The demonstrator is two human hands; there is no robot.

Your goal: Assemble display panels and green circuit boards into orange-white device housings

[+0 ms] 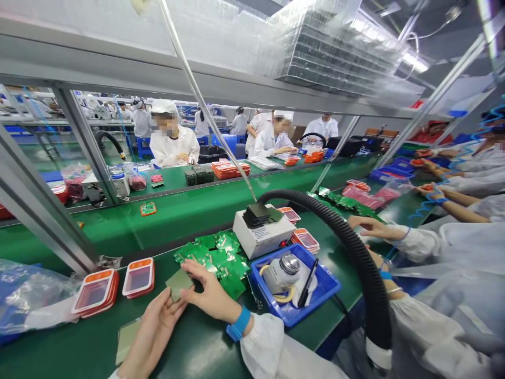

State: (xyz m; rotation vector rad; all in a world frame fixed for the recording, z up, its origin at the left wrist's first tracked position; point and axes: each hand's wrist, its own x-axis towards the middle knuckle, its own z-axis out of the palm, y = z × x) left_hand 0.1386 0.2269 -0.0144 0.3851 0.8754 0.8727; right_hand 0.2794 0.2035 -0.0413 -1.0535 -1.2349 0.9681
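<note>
A thin olive-green square plate [179,284] is held between my two hands, over the green worktop. My left hand [160,318] grips its lower left edge, fingers pressed together. From the right, my right hand [207,292] pinches the plate with thumb and fingers; a blue band circles that wrist. Another pale square plate [127,339] lies on the worktop, partly behind my left forearm. Just beyond my right hand spreads a pile of green circuit boards [221,258]. Two stacks of red-and-white frames [96,295] [138,278] stand left of my hands.
A blue tray [290,318] holds a metal-topped bottle and a black pen. Dark plates [258,213] lie on a white box [252,242]. A black ribbed hose [347,237] arches on the right, near a co-worker's hands. Plastic bags [35,295] lie left.
</note>
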